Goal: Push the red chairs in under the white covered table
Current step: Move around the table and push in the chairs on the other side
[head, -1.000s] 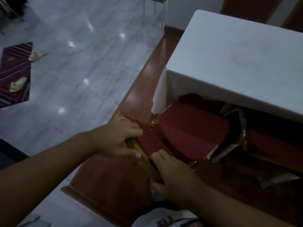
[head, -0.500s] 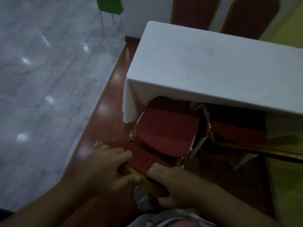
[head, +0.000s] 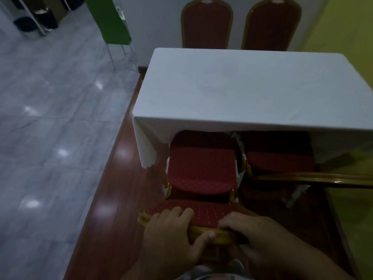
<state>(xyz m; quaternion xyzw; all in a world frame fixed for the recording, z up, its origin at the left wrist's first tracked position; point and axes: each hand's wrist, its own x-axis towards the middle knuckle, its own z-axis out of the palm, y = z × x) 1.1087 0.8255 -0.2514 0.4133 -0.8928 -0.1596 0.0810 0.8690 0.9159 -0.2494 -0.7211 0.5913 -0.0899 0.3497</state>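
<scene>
Hands clamped on chair back at the table

Chair (head: 201, 168), red with a gold frame, stands at the near left side of the table (head: 242, 87). Its seat is partly under the white cloth: the far half lies in shadow beneath the edge, the near half sticks out. Its backrest top (head: 205, 211), dotted red fabric with a gold rim, is closest to the camera. The left hand (head: 171, 235) wraps over that rim at its left end, fingers on the fabric side and thumb pressed on the gold bar. The right hand (head: 252, 233) is closed over the rim just to the right, fingers curled on the top edge. Both hands grip the backrest and lie near each other without touching.

A second chair (head: 280, 160) sits beside the first on the right, its seat also partly under the cloth, its gold frame running off the right edge. White cloth corners hang down at the near left and between the two seats. Two more chairs, back left (head: 206, 23) and back right (head: 271, 25), stand upright against the table's far side. The table rests on a brown platform (head: 113, 178), bordered on the left by grey floor (head: 50, 118). A green chair (head: 109, 21) stands on that floor, well apart from the table.
</scene>
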